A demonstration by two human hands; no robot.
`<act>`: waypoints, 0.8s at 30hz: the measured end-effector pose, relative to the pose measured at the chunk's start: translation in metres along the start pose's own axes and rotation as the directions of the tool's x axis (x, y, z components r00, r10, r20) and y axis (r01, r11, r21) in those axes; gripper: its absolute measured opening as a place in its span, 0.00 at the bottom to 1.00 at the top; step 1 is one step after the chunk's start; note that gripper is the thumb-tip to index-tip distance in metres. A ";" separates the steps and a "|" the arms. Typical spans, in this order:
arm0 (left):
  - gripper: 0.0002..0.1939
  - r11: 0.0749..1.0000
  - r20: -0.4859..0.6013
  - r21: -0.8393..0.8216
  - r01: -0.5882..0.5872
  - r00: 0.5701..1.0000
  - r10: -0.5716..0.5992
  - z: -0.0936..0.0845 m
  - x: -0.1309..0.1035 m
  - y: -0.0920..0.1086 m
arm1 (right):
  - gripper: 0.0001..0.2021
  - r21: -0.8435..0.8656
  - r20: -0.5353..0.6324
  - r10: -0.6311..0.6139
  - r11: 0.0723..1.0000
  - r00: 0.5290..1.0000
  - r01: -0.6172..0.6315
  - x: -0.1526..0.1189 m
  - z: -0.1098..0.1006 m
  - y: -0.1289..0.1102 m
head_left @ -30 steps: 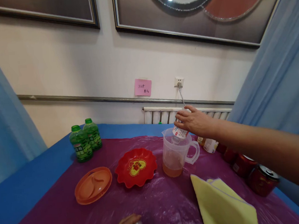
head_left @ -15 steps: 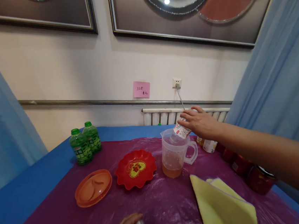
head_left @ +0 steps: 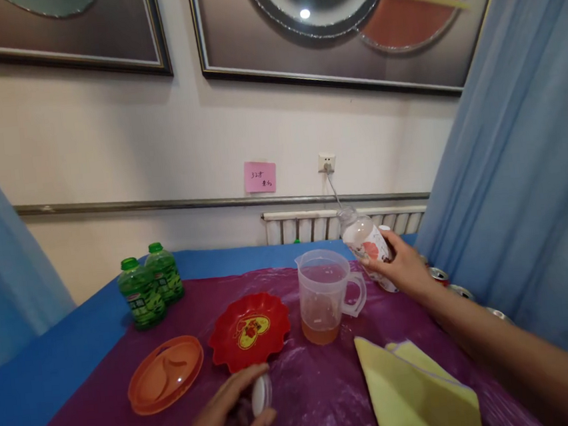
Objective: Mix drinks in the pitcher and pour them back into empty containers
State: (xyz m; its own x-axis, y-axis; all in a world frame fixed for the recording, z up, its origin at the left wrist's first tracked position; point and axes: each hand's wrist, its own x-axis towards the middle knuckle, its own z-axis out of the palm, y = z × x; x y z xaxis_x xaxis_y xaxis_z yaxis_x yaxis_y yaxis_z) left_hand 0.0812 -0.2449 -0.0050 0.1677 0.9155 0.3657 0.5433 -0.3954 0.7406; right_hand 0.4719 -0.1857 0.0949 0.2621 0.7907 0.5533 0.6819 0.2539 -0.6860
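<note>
My right hand (head_left: 398,263) is closed around a clear bottle (head_left: 365,238) with a white and pink label. The bottle tilts with its uncapped mouth up and to the left, just behind and right of the measuring jug (head_left: 324,289). A little amber liquid lies at the bottom of the jug, whose handle points right. Low in the view, my left hand (head_left: 227,412) pinches a white bottle cap (head_left: 261,394) between thumb and fingers, in front of the red scalloped plate (head_left: 226,342).
An orange divided plate (head_left: 151,393) lies at left, with two green bottles (head_left: 141,297) behind it. A folded yellow cloth (head_left: 417,394) rests in front of the jug. Several cans (head_left: 460,291) stand along the right side, partly behind my forearm. Purple plastic sheeting (head_left: 312,398) covers the table.
My right hand has lifted the bottle away from the jug and turned its mouth from down to up. My left hand has risen further into view with the cap.
</note>
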 end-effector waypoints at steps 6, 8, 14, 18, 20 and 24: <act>0.24 0.983 -0.056 -0.113 -0.142 0.989 0.137 -0.022 0.050 0.093 | 0.32 0.515 0.113 -0.037 0.857 0.993 -0.026 -0.093 0.050 -0.033; 0.23 0.969 -0.090 -0.120 -0.218 0.974 0.208 -0.023 0.057 0.113 | 0.31 0.506 0.145 -0.075 0.863 0.987 -0.009 -0.117 0.069 -0.039; 0.18 0.935 0.009 0.053 -0.352 0.936 0.352 -0.011 0.062 0.117 | 0.34 0.330 0.093 -0.193 0.932 0.977 0.152 -0.146 0.104 -0.019; 0.17 0.931 0.106 0.086 -0.353 0.933 0.344 -0.005 0.060 0.107 | 0.37 0.221 0.076 -0.252 0.948 0.965 0.231 -0.152 0.113 -0.001; 0.17 0.930 0.142 0.088 -0.357 0.928 0.343 -0.003 0.061 0.105 | 0.38 0.188 0.075 -0.260 0.952 0.963 0.243 -0.154 0.114 0.004; 0.16 0.929 0.179 0.093 -0.357 0.924 0.337 0.001 0.063 0.103 | 0.38 0.160 0.076 -0.271 0.953 0.960 0.256 -0.155 0.113 0.008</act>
State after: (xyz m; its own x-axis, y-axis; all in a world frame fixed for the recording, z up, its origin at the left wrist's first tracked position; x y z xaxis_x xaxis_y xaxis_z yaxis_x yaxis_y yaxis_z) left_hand 0.1482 -0.2278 0.0941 0.4856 0.7262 0.4866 0.5219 -0.6874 0.5051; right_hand 0.3598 -0.2435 -0.0498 0.0148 0.7326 0.6805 0.6080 0.5337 -0.5878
